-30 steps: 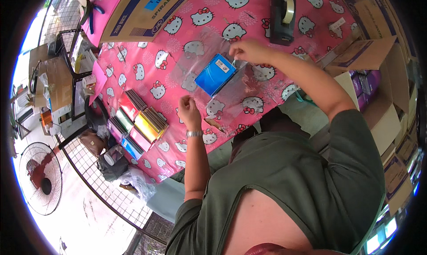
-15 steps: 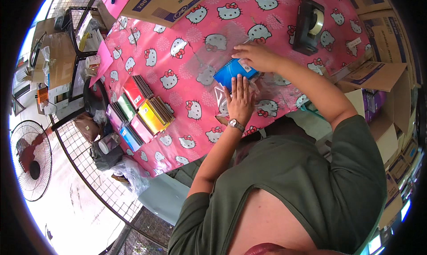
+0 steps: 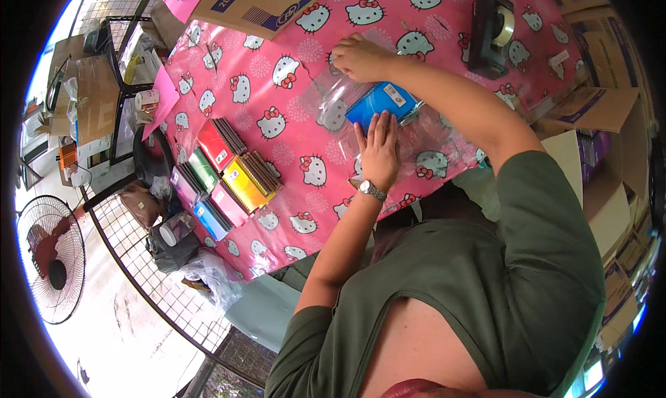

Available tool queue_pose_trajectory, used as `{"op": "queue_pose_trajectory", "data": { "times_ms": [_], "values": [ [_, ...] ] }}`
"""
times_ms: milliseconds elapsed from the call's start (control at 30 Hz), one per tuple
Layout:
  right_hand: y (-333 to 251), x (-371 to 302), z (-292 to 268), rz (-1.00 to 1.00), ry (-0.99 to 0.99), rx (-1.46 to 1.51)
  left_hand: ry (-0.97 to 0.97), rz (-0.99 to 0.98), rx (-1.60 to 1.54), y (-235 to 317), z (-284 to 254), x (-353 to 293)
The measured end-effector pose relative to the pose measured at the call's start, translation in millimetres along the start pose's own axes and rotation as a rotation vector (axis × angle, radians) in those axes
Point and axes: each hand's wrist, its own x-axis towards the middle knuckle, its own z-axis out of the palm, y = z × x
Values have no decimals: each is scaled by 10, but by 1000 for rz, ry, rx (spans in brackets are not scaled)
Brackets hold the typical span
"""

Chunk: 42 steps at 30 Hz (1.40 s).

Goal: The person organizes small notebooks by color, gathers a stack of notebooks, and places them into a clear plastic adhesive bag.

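Note:
A blue spiral notebook (image 3: 383, 105) with a white label lies in front of me on clear plastic that looks like a bag (image 3: 320, 101). My left hand (image 3: 379, 148), with a watch at its wrist, rests open on the notebook's near edge, its fingers stretched out flat. Beyond the notebook, my right hand (image 3: 361, 58) is closed at the far end of the plastic, fingers curled and pinching it. The right fingertips are partly hidden. To the left stand stacks of small spiral notebooks, among them a red one (image 3: 216, 147) and a yellow one (image 3: 243, 183).
A black tape dispenser (image 3: 491, 37) stands at the far right of the pink patterned tablecloth (image 3: 312, 228). One cardboard box (image 3: 260, 6) sits at the far edge; an open one (image 3: 603, 162) is at my right. A fan (image 3: 52, 259) stands off to the left.
My right hand has moved left and away from me, off the notebook to the plastic's far end. My left hand stays on the notebook's near edge. The view has shifted slightly.

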Motion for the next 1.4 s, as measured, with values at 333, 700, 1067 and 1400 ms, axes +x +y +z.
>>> {"op": "queue_pose_trajectory", "data": {
  "times_ms": [333, 700, 1067, 1400],
  "values": [
    [-814, -1088, 107, 145, 413, -228, 4, 6, 272, -554, -610, 557],
    [-1240, -1655, 39, 344, 298, -55, 44, -95, 36, -248, -323, 518],
    [-1093, -1599, -284, 333, -155, 175, -233, 50, 315, -23, -365, 627],
    [315, -2556, -509, 1259, 1303, 1411, -249, -23, 445, 361, -413, 468]
  ]
}}
